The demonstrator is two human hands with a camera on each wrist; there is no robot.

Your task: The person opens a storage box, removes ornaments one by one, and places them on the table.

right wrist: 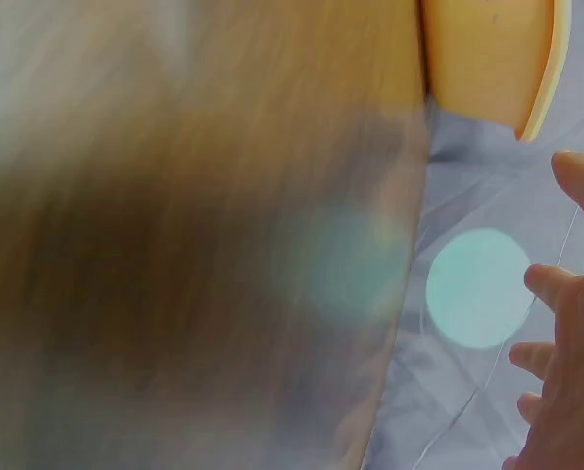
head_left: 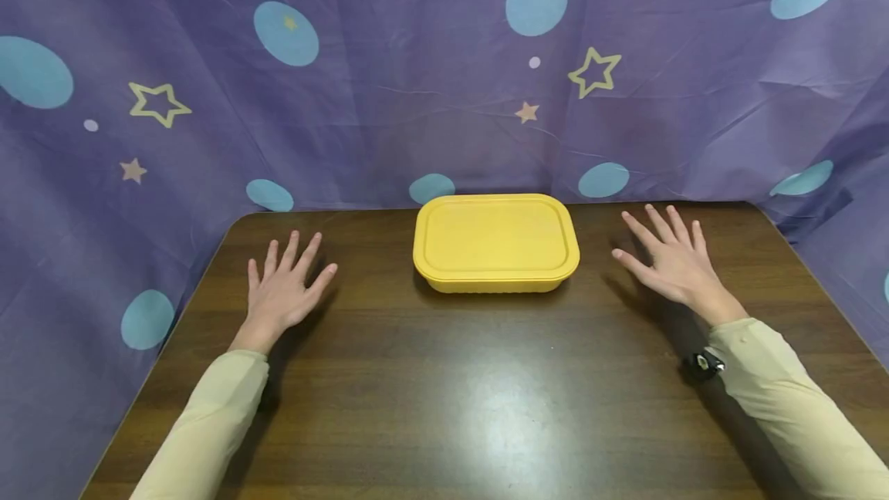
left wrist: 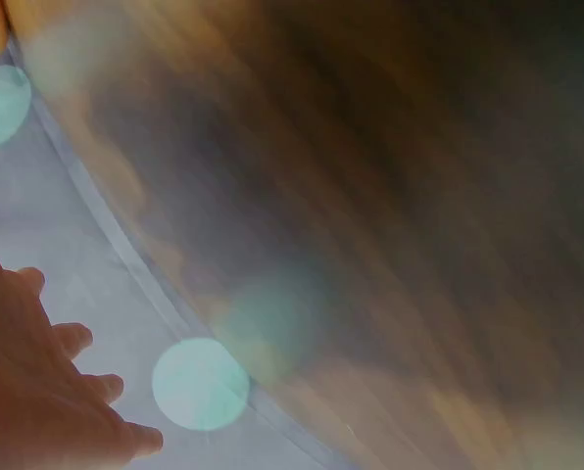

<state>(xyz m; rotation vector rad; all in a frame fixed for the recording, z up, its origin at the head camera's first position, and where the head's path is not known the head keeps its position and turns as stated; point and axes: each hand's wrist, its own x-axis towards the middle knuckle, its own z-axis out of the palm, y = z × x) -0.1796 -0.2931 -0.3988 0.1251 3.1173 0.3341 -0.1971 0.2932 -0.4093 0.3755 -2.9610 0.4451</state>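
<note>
- Nearest, btm L: pale green L sleeve (head_left: 201, 423) is seen, arm stretched fwd over the tbl (head_left: 389, 376).
- Btm R: matching R sleeve (head_left: 788, 400) is seen, angled in from the R corner; a small dark device (head_left: 704, 363) is worn by the cuff, inner side.
- Tbl: dark brown wood-grain top, far corners rounded; a bright glare patch (head_left: 507, 423) is thrown on its near-mid part.
- L hand (head_left: 281, 295): held palm down over L part of tbl, fingers spread, thumb pointed twd the middle; shadow cast on the wood beside it. In L wrist view, fingers are caught at lower L, wood is blurred.
- R hand (head_left: 677, 265): held palm down over R part of tbl, fingers spread too, thumb aimed twd the middle; shadow cast on the wood below. In R wrist view, fingers are caught at R edge, spaced apart. Whether the wood is touched by either palm can't be told.
- Yellow container (head_left: 496, 241): set at the far edge of tbl, abt mid-width, betw. the two hands, a bit nearer the R one, apart from both. Rounded rectangular shape; flat lid (head_left: 496, 234) in same yellow is fitted on top. Contents can't be seen.
- Farthest: purple curtain (head_left: 389, 122) is hung behind tbl, printed w/ lt blue ovals, stars & small white dots; folds are shown.
</note>
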